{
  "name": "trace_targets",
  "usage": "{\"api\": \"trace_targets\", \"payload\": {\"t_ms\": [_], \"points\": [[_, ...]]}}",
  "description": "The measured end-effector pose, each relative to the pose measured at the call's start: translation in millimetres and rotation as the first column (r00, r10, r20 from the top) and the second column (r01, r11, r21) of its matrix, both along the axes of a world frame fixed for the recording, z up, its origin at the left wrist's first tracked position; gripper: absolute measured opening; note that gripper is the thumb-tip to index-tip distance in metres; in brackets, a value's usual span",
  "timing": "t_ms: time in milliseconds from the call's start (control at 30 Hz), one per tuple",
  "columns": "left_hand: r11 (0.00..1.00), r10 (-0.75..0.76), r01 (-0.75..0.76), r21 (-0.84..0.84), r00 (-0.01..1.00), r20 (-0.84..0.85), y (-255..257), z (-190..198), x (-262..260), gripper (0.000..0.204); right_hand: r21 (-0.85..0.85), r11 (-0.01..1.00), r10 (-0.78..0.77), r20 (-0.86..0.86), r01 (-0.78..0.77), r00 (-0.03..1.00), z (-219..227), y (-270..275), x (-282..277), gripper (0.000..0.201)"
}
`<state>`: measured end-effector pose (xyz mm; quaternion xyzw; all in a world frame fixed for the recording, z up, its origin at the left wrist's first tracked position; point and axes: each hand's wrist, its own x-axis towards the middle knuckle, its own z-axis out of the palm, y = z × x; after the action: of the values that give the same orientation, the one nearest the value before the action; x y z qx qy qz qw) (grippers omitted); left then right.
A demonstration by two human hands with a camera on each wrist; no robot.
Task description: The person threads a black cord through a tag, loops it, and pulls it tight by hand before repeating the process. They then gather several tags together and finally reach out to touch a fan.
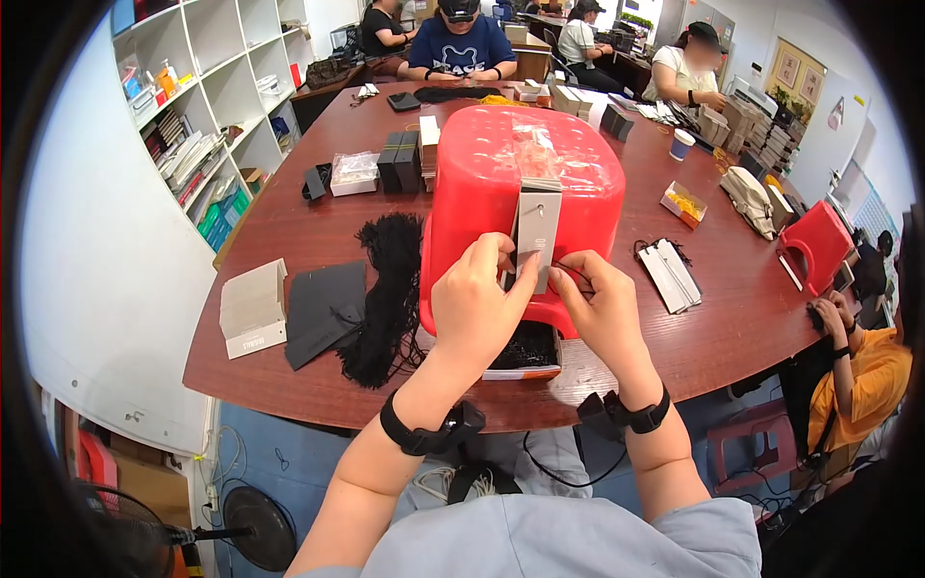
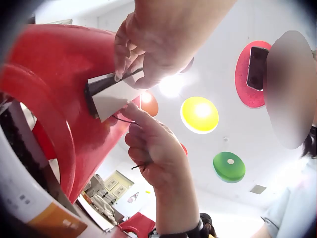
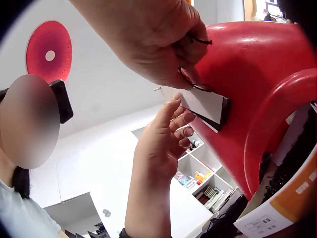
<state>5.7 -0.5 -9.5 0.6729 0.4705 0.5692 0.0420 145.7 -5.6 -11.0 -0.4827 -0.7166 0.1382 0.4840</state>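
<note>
Indoors, brown table [image 1: 289,226], white shelves [image 1: 217,31], grey tag [image 1: 539,223]

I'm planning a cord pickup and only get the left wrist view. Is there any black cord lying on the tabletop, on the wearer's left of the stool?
Observer: Yes, the head view shows a black cord bundle on the table, left of the red stool.
Operator: What is stuck on the stool's top?
Observer: Clear tape, just above the upper end of the gray tag.
Operator: Any print on that tag? Its face looks blank from here.
Observer: Yes, lettering shows on the face toward the wearer.
</note>
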Motion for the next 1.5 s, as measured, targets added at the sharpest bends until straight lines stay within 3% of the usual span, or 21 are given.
{"api": "trace_targets", "payload": {"t_ms": [200,300,367,500,567,700,767,800,867,900,967,1000,1067,1100,1167,1200,1267,1400,1467,1500], "points": [[0.997,0.025,-0.023,-0.07,0.999,0.036,-3.5,1.0,3.0,0.023,0.016,0.997,-0.076,0.07,0.075,0.995,1.4,0.5,-1.5,0.019],[0.998,0.035,-0.033,-0.05,0.998,0.048,-1.8,-3.3,4.5,0.022,0.126,0.991,-0.05,0.023,0.047,0.998,-1.9,2.9,-3.1,0.016],[0.999,0.04,-0.041,0.036,0.999,0.01,-0.5,-6.0,5.2,0.02,0.046,0.997,-0.072,0.062,0.069,0.995,-1.1,2.1,-2.3,0.02],[1.0,-0.01,0.011,-0.025,1.0,0.02,-5.0,-2.3,6.2,0.016,-0.049,0.991,-0.114,0.14,0.122,0.984,4.5,-0.6,-0.5,0.018],[1.0,-0.022,0.022,0.003,0.999,0.038,-4.2,-2.7,5.2,0.015,0.068,0.993,-0.102,0.121,0.095,0.987,2.4,-0.8,0.8,0.017],[1.0,0.008,-0.008,-0.001,1.0,0.017,-4.8,-4.1,5.6,0.018,0.101,0.99,-0.11,0.162,0.094,0.981,5.4,-6.4,4.0,0.013],[0.957,-0.14,0.209,-0.199,0.939,0.314,-5.0,-1.5,6.3,0.02,-0.122,0.99,0.065,-0.073,-0.074,0.995,6.6,-8.0,7.2,0.012],[0.957,-0.141,0.211,-0.199,0.938,0.315,-5.4,2.5,5.9,0.02,-0.122,0.99,0.064,-0.072,-0.072,0.995,7.4,-8.2,8.9,0.012],[0.747,-0.308,0.598,-0.291,0.699,0.645,-5.5,11.5,3.6,0.021,-0.278,0.939,0.152,-0.198,-0.204,0.968,8.8,-7.9,12.6,0.012],[0.748,-0.307,0.597,-0.29,0.698,0.646,-2.6,9.6,2.4,0.021,-0.279,0.938,0.153,-0.196,-0.205,0.969,8.7,-7.6,15.2,0.012],[0.766,-0.314,0.57,-0.296,0.734,0.601,4.5,3.0,0.0,0.021,-0.102,0.992,0.058,-0.099,-0.068,0.993,9.1,-5.5,21.4,0.013],[0.768,-0.314,0.569,-0.292,0.733,0.603,5.3,2.9,-0.5,0.021,-0.157,0.986,0.031,-0.147,-0.055,0.989,18.9,-8.1,23.8,0.013],[0.812,-0.277,0.5,-0.302,0.786,0.553,5.8,2.5,-0.6,0.022,-0.153,0.966,0.161,-0.274,-0.209,0.948,34.9,-11.5,27.0,0.012],[0.811,-0.276,0.5,-0.303,0.784,0.556,6.8,1.3,-0.7,0.022,-0.155,0.966,0.161,-0.272,-0.208,0.949,46.3,-15.2,23.8,0.012],[0.821,-0.306,0.506,-0.265,0.781,0.544,8.5,-1.6,-0.4,0.023,-0.131,0.91,0.311,-0.409,-0.393,0.858,65.2,-19.9,12.3,0.012],[0.82,-0.306,0.507,-0.265,0.78,0.546,8.0,-1.9,-0.2,0.023,-0.132,0.91,0.31,-0.408,-0.392,0.859,67.4,-16.6,7.7,0.012],[0.821,-0.304,0.513,-0.251,0.765,0.567,6.8,-1.5,-0.5,0.022,0.067,0.846,0.497,-0.457,-0.529,0.737,72.5,-8.1,-1.3,0.013],[0.822,-0.285,0.486,-0.299,0.804,0.522,2.7,5.1,-2.6,0.021,0.122,0.876,0.449,-0.563,-0.467,0.694,75.1,13.5,-12.7,0.015],[0.799,-0.3,0.505,-0.325,0.804,0.513,3.0,5.2,-3.6,0.018,0.131,0.909,0.4,-0.543,-0.396,0.738,62.6,24.0,-12.0,0.014],[0.8,-0.301,0.506,-0.323,0.803,0.514,3.7,4.7,-4.1,0.018,0.148,0.943,0.332,-0.471,-0.298,0.817,54.7,27.5,-8.6,0.013]]}}
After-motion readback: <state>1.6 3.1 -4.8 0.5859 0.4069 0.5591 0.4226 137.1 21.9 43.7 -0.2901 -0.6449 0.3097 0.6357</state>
